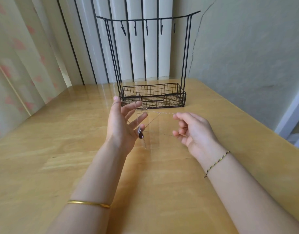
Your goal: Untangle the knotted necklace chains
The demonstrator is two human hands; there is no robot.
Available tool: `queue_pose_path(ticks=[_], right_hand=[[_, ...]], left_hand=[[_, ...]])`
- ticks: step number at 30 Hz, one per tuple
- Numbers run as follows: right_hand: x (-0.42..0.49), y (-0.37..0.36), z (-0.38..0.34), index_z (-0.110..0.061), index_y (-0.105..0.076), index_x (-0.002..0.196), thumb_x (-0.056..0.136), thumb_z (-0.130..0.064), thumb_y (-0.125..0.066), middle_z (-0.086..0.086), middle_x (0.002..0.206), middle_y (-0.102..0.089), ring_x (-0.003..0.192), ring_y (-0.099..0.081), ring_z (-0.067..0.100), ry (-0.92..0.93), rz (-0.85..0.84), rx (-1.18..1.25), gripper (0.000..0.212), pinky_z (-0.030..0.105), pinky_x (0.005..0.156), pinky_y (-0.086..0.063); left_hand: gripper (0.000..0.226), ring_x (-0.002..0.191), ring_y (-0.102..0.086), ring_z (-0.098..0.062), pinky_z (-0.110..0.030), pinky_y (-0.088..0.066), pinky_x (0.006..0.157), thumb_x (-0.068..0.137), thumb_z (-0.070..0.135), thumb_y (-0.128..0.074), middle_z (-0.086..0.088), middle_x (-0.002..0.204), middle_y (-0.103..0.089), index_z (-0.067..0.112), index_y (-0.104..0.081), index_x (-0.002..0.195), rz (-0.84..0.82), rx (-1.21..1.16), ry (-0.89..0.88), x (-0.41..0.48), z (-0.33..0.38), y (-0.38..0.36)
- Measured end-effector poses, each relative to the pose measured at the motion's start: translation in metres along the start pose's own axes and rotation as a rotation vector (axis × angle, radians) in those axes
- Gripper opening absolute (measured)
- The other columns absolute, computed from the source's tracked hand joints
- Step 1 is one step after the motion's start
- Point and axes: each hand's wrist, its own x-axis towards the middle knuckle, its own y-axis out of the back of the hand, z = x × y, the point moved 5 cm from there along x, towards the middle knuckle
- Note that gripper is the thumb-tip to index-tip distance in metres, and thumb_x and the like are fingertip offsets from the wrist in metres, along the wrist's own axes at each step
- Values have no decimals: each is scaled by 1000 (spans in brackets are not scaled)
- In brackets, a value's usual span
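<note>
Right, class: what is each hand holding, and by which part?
The necklace chains, stretched between both hands. The left hand carries loops over its spread fingers; the right hand pinches strands at its fingertips.

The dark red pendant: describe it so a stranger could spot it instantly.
On the wooden table, before the black wire rack, the left hand and right hand stretch thin chains. The pendant dangles by the left hand's fingers, the only dark teardrop stone among pale strands.

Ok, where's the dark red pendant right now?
Head view, centre: the pendant hangs from the chains beside the left hand, above the table.
</note>
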Motion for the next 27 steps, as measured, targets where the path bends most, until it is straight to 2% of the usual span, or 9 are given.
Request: queue_pose_path(ticks=[5,8,10,13,16,20,22,24,27], right_hand=[[4,3,6,-5,-58,74,90,-8,-54,-1,43,-37,55,-44,14,-120,61,315,16,28,54,-58],[7,6,5,-7,-51,74,92,-9,-47,-3,39,-30,42,-37,11,-160,76,502,19,23,41,-51],[9,8,5,-9,-48,73,92,-9,-44,-5,39,-28,33,-30,8,-162,77,481,20,15,35,-36],[10,14,6,-10,-49,72,92,-8,-42,-6,45,-30,32,-25,7,-138,106,318,21,14,33,-22],[10,17,5,-11,-49,73,92,-7,-42,-3,53,-34,31,-24,6,-118,118,265,21,15,32,-18],[10,16,4,-10,-49,75,93,-7,-39,2,57,-49,28,-24,6,-122,118,341,21,13,31,-19],[9,14,3,-10,-46,77,94,-7,-38,5,57,-57,29,-24,6,-123,103,398,20,14,30,-19],[9,14,2,-10,-44,78,95,-7,-36,7,62,-61,30,-24,7,-121,95,429,20,15,30,-19],[10,17,1,-8,-45,80,96,-5,-36,11,66,-60,31,-26,8,-74,119,373,18,15,31,-18]], left_hand=[[58,73,-50,-16,-19,-33,42,98,56,-33,2,111,-69,10,-69,95,-1,60,-8,5,-2,3],[62,62,-40,-11,-19,-34,41,98,53,-34,-1,100,-59,6,-73,104,-24,39,31,6,-2,7],[59,58,-37,-10,-19,-37,42,99,50,-35,-3,90,-52,6,-74,100,-47,-13,89,7,-3,9],[54,60,-45,-12,-22,-49,50,102,41,-35,-6,85,-52,4,-72,94,-40,-66,149,9,-4,11],[42,68,-57,-16,-34,-58,68,103,32,-36,-8,87,-56,6,-67,91,-1,-83,152,11,-4,14],[37,71,-63,-13,-33,-49,80,103,31,-35,-1,82,-62,15,-66,91,66,59,128,13,-3,21],[39,60,-60,-12,-31,-52,74,104,34,-32,2,67,-57,14,-64,93,68,53,139,14,-5,22],[39,43,-45,-9,-27,-53,57,104,33,-32,4,49,-42,11,-61,92,49,3,157,13,-6,20],[35,36,-24,-7,-15,-32,36,104,28,-35,7,46,-27,9,-59,87,7,35,152,12,-5,16]])
